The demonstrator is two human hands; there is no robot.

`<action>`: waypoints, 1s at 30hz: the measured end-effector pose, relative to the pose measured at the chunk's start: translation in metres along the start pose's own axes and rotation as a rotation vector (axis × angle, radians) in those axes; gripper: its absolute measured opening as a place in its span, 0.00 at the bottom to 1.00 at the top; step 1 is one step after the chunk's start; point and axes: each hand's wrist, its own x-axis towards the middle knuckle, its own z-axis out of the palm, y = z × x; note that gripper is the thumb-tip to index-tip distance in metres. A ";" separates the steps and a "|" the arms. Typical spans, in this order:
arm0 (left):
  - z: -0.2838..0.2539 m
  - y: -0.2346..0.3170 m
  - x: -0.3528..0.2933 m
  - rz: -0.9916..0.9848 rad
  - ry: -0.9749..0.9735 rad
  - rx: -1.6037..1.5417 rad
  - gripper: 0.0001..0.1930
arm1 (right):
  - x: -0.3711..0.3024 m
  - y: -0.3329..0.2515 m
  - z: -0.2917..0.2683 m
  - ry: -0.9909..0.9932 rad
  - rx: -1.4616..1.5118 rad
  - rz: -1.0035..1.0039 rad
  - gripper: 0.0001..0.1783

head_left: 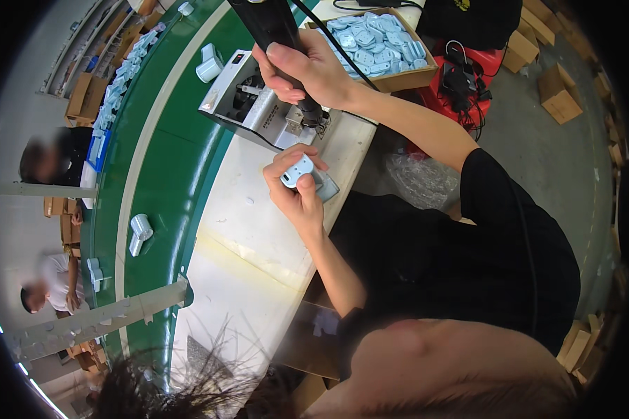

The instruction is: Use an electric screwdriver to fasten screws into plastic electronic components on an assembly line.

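Note:
My right hand (304, 70) is wrapped round a black electric screwdriver (269, 28) that slants down. Its tip sits by the outlet of a silver-grey screw feeder (241, 98) on the white bench; whether they touch I cannot tell. A little nearer the bench edge, my left hand (297, 199) is closed round a light blue plastic housing (300, 167) with small holes in its face. A flat greyish-blue part (327, 188) shows behind the fingers; I cannot tell if it belongs to the same piece.
A cardboard box (409, 77) heaped with light blue plastic pieces stands beyond the feeder. Along the white bench (237, 237) runs a green conveyor (168, 153) carrying a few light blue parts (141, 227). A metal bar (112, 314) crosses it. Two people are at the far side.

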 end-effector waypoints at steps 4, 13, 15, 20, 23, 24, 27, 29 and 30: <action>0.000 -0.005 -0.001 0.022 0.004 -0.030 0.27 | -0.007 -0.015 0.003 0.042 0.157 0.024 0.18; -0.001 0.001 -0.002 -0.054 0.020 -0.051 0.25 | 0.024 -0.090 0.049 -0.166 0.387 0.036 0.31; -0.001 -0.001 -0.004 -0.066 0.021 -0.143 0.22 | 0.020 -0.105 0.066 -0.131 0.302 0.027 0.31; 0.001 -0.007 -0.005 -0.079 0.007 -0.185 0.21 | 0.019 -0.077 0.070 -0.131 0.215 -0.048 0.26; 0.001 -0.001 -0.005 -0.082 0.006 -0.204 0.20 | 0.018 -0.077 0.074 -0.150 0.143 -0.035 0.27; 0.001 -0.001 -0.005 -0.092 0.009 -0.211 0.20 | 0.017 -0.078 0.075 -0.137 0.154 -0.015 0.27; -0.003 -0.003 -0.006 -0.100 0.008 -0.206 0.20 | 0.017 -0.078 0.077 -0.137 0.175 0.043 0.27; -0.004 -0.001 -0.008 -0.087 0.017 -0.216 0.20 | 0.017 -0.077 0.082 -0.153 0.183 0.080 0.27; -0.005 -0.001 -0.009 -0.077 0.023 -0.223 0.20 | 0.015 -0.077 0.084 -0.161 0.167 0.074 0.27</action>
